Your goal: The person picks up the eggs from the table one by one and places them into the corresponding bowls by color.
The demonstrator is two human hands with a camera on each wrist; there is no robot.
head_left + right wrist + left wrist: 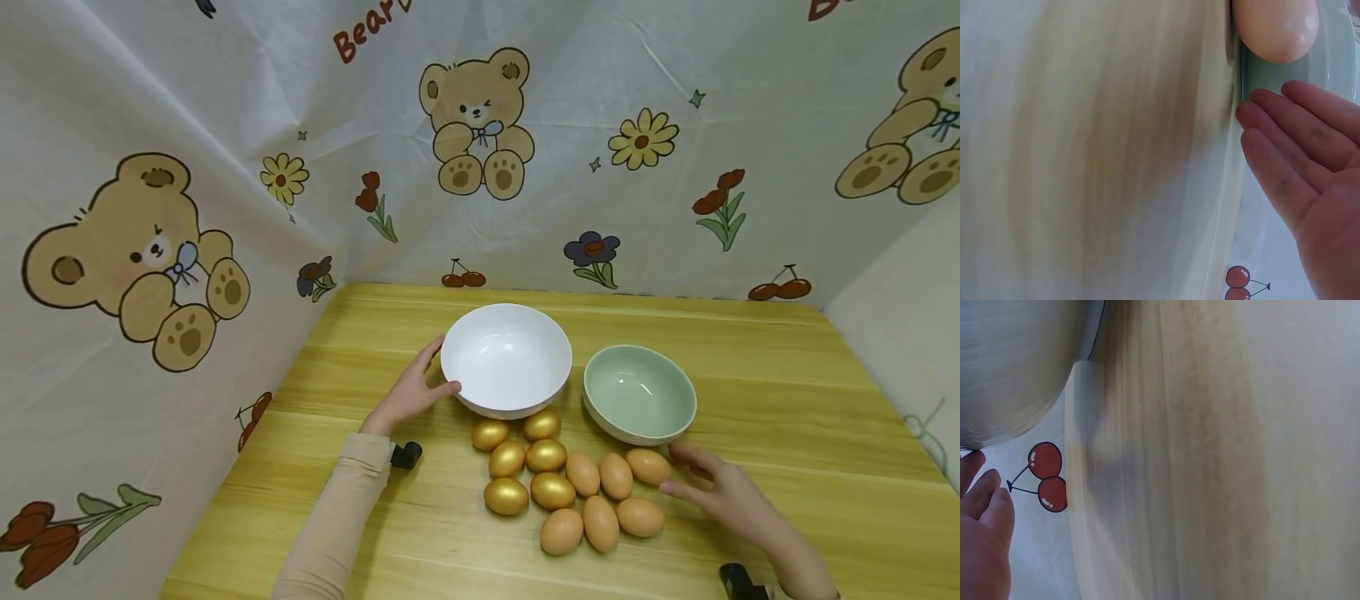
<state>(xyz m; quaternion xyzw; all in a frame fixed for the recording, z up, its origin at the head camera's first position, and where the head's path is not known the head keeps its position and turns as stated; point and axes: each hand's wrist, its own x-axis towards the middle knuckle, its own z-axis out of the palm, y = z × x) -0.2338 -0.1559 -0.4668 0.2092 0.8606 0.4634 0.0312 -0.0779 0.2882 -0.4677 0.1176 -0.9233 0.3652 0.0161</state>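
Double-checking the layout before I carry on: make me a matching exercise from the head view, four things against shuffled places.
Things
1. White bowl
2. Green bowl
3. Golden eggs
4. Brown eggs

Places
A. Bunched directly in front of the white bowl, on its near side
B. Closest to the thumb of the right hand
C. Left hand at its rim
D. Standing beside the white bowl, to its right

Pairs: 1-C, 2-D, 3-A, 4-B

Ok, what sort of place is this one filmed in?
Probably an indoor tabletop recording setup: a bear-print cloth hangs behind the wooden table, where gold and brown eggs lie grouped.
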